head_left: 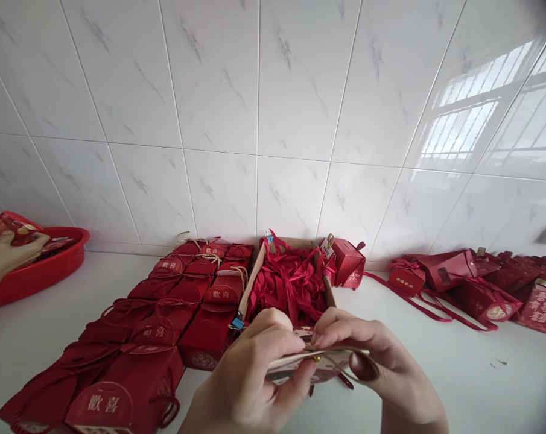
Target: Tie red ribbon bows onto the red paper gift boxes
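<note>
In the middle foreground my left hand [254, 367] and my right hand [381, 361] both pinch a patterned paper gift piece [295, 367], seen nearly edge-on. It has red and cream patterning, pale edges, and a small gold bead [317, 358] by my left fingertips. A thin cord loops at its right end, near my right thumb. Its lower part is partly hidden by my fingers. Just beyond my hands stands an open cardboard box [253, 274] filled with dark red ribbons [291, 277].
Rows of red gift boxes [155, 331] with cords cover the left. At far left another person's hand [14, 253] reaches into a red basin [69, 259] of packets. More red boxes [449, 271] and loose ribbon lie right, along the tiled wall [218, 90].
</note>
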Demonstrator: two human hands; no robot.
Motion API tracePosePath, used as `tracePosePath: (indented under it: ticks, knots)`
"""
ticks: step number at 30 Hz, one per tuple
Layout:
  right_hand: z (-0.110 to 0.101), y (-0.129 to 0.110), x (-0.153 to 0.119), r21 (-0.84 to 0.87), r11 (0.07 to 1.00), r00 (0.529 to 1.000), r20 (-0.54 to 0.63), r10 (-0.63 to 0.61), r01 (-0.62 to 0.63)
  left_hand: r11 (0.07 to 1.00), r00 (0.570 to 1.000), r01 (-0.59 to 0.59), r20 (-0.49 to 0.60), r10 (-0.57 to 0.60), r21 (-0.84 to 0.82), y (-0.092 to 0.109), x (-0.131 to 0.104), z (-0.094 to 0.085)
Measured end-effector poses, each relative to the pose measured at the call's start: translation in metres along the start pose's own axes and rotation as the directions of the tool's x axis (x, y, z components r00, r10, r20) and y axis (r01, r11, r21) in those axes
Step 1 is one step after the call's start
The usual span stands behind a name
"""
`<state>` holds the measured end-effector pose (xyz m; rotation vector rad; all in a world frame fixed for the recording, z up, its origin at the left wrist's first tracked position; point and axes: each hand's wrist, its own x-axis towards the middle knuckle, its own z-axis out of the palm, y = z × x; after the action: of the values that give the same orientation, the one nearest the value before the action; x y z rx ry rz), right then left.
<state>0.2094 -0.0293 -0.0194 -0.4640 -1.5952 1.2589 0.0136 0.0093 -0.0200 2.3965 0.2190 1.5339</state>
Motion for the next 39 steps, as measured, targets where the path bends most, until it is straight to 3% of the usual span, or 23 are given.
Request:
tracePosePath:
  ticks: [4,7,11,18,24,35,39]
  knots:
    - [0.001,0.000,-0.002,-0.043,0.999,1.000,-0.004,0.001,-0.001,0.999,1.000,0.013,-0.015,-0.012,0.033,0.000,0.001,0.000]
    - [0.006,0.004,0.002,-0.112,0.993,0.994,-0.105,0.018,-0.030,0.999,0.998,0.038,-0.052,-0.037,0.013,0.002,0.003,0.000]
    - [0.012,0.007,0.008,-0.254,0.966,0.973,-0.208,-0.104,0.049,0.987,0.989,0.146,-0.035,-0.144,0.060,0.010,0.008,-0.001]
    - [0.012,0.004,0.005,-0.437,0.866,0.934,-0.135,-0.330,0.243,0.991,0.993,0.116,-0.039,-0.114,0.060,0.020,0.016,-0.005]
    - [0.013,0.004,0.004,-0.450,0.839,0.914,-0.108,-0.392,0.307,0.997,0.997,0.042,-0.075,-0.036,0.068,0.023,0.017,-0.004]
    - [0.019,-0.006,0.007,-0.556,0.751,0.866,-0.104,-0.488,0.356,0.997,0.994,0.048,-0.106,-0.041,0.066,0.022,0.018,-0.002]
    - [0.019,-0.007,0.004,-0.583,0.740,0.870,-0.111,-0.481,0.335,0.994,0.995,0.081,-0.068,-0.076,0.072,0.022,0.017,-0.001]
